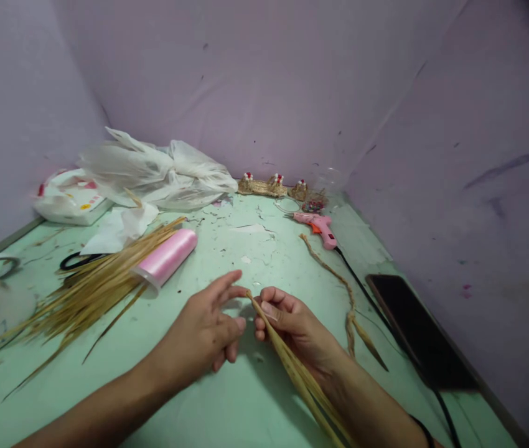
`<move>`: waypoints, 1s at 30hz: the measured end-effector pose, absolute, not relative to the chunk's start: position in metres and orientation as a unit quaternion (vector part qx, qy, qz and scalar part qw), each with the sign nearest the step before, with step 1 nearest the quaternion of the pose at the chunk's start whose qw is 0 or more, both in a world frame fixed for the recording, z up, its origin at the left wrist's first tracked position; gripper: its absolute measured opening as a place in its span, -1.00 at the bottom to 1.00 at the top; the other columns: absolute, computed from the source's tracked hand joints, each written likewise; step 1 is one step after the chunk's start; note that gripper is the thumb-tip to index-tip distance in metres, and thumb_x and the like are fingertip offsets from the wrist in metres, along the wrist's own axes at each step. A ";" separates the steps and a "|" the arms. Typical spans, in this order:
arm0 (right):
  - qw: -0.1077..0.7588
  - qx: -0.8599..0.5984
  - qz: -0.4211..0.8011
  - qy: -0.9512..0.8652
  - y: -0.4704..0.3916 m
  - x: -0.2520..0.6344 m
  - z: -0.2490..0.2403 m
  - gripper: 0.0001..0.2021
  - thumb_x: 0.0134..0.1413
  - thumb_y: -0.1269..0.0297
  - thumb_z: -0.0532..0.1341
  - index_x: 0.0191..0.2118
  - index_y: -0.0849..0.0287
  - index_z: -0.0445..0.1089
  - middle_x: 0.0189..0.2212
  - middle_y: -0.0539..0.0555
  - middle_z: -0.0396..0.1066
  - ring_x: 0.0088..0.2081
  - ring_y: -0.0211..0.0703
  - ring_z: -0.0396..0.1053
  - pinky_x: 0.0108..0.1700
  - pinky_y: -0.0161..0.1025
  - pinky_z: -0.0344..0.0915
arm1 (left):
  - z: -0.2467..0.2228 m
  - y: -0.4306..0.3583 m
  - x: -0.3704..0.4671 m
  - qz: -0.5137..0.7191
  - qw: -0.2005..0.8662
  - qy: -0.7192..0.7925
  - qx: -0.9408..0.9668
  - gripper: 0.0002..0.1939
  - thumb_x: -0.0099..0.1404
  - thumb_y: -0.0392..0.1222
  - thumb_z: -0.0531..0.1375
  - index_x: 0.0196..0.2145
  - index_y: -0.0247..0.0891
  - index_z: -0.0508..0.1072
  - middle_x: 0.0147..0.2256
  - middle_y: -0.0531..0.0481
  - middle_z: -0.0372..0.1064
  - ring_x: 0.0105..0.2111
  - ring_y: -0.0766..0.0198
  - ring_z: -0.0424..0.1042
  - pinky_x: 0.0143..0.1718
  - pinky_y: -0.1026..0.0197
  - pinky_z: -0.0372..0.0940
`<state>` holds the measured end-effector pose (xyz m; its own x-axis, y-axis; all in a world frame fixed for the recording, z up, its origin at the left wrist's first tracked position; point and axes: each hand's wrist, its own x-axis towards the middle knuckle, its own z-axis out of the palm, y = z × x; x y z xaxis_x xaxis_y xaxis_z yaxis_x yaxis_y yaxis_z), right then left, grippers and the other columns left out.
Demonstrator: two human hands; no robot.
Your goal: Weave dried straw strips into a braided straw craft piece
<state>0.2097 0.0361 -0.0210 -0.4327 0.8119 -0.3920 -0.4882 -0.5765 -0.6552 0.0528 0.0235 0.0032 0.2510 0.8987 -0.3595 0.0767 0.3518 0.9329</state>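
Between the thumb and fingers of my right hand (pixel 290 320) is a bundle of dry tan fibre strips (pixel 287 361), pinched close to its upper end. The strips trail down toward the bottom edge of the view, over my right wrist. My left hand (pixel 215 323) is just left of the bundle's tip, its fingers spread, with one fingertip at the tip. Nothing is gripped in it.
At left lie loose dry strips (pixel 101 286), a pink ribbon roll (pixel 168 255), black scissor handles (pixel 80 260) and a white plastic bag (pixel 166 171). At right are a pink glue gun (pixel 315 225), a twisted fibre cord (pixel 334 270) and a phone (pixel 418 330). Woven pieces (pixel 264 186) sit behind.
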 end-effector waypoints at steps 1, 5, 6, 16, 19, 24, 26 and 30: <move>0.392 -0.349 0.817 -0.239 0.035 0.209 -0.022 -0.72 -0.28 0.34 0.38 -0.44 0.24 0.25 -0.66 -0.03 0.38 -0.61 -0.37 0.34 -0.53 -0.48 0.25 | 0.000 0.025 0.054 0.301 0.662 0.505 0.464 -0.23 0.01 -0.12 0.17 0.15 -0.22 -0.02 -0.02 -0.28 0.21 -0.71 0.48 0.24 -0.78 0.34 0.06; 0.386 -0.357 0.815 -0.243 0.035 0.210 -0.023 -0.74 -0.24 0.34 0.36 -0.42 0.24 0.26 -0.64 -0.03 0.38 -0.62 -0.38 0.33 -0.53 -0.46 0.27 | -0.006 0.031 0.050 0.245 0.655 0.516 0.495 -0.61 0.04 -0.13 0.15 -0.17 -0.37 0.36 -0.59 0.08 0.29 -0.76 0.51 0.09 -0.75 0.40 -0.04; 0.389 -0.361 0.813 -0.238 0.035 0.210 -0.023 -0.75 -0.23 0.35 0.36 -0.42 0.24 0.28 -0.63 -0.04 0.38 -0.62 -0.38 0.33 -0.54 -0.46 0.28 | -0.005 0.033 0.048 0.241 0.641 0.527 0.503 -0.70 0.05 -0.11 0.14 -0.30 -0.38 0.40 -0.70 0.15 0.18 -0.76 0.52 0.03 -0.75 0.40 -0.09; 0.386 -0.338 0.831 -0.216 0.034 0.209 -0.023 -0.83 -0.21 0.42 0.34 -0.42 0.27 0.34 -0.55 -0.04 0.34 -0.56 -0.40 0.32 -0.53 -0.43 0.33 | -0.009 0.046 0.038 0.335 0.527 0.579 0.524 -0.80 0.05 -0.11 0.14 -0.58 -0.30 0.30 -0.75 0.19 0.04 -0.72 0.50 -0.03 -0.69 0.38 -0.13; 0.380 -0.339 0.834 -0.213 0.033 0.208 -0.024 -0.81 -0.24 0.43 0.35 -0.42 0.28 0.34 -0.55 -0.04 0.35 -0.56 -0.39 0.33 -0.52 -0.42 0.34 | -0.013 0.048 0.035 0.357 0.470 0.604 0.536 -0.80 0.07 -0.10 0.12 -0.56 -0.29 0.29 -0.75 0.19 0.03 -0.72 0.48 -0.02 -0.69 0.37 -0.11; 0.366 -0.344 0.839 -0.212 0.032 0.206 -0.026 -0.80 -0.24 0.43 0.35 -0.42 0.28 0.33 -0.57 -0.04 0.35 -0.57 -0.39 0.32 -0.52 -0.42 0.32 | -0.014 0.049 0.031 0.387 0.378 0.628 0.559 -0.82 0.11 -0.11 0.09 -0.54 -0.26 0.30 -0.69 0.16 0.07 -0.67 0.45 0.02 -0.66 0.36 -0.05; 0.358 -0.342 0.842 -0.214 0.032 0.206 -0.027 -0.79 -0.24 0.42 0.35 -0.42 0.27 0.33 -0.58 -0.05 0.35 -0.59 -0.40 0.32 -0.53 -0.43 0.31 | -0.015 0.050 0.030 0.396 0.354 0.629 0.568 -0.83 0.12 -0.12 0.09 -0.53 -0.26 0.31 -0.66 0.14 0.09 -0.65 0.43 0.04 -0.64 0.35 -0.03; 0.350 -0.339 0.846 -0.216 0.031 0.204 -0.027 -0.77 -0.26 0.40 0.36 -0.41 0.27 0.32 -0.59 -0.05 0.34 -0.61 -0.40 0.31 -0.54 -0.45 0.30 | -0.017 0.054 0.027 0.393 0.314 0.637 0.584 -0.81 0.12 -0.11 0.08 -0.52 -0.27 0.33 -0.63 0.11 0.14 -0.60 0.39 0.10 -0.58 0.33 0.04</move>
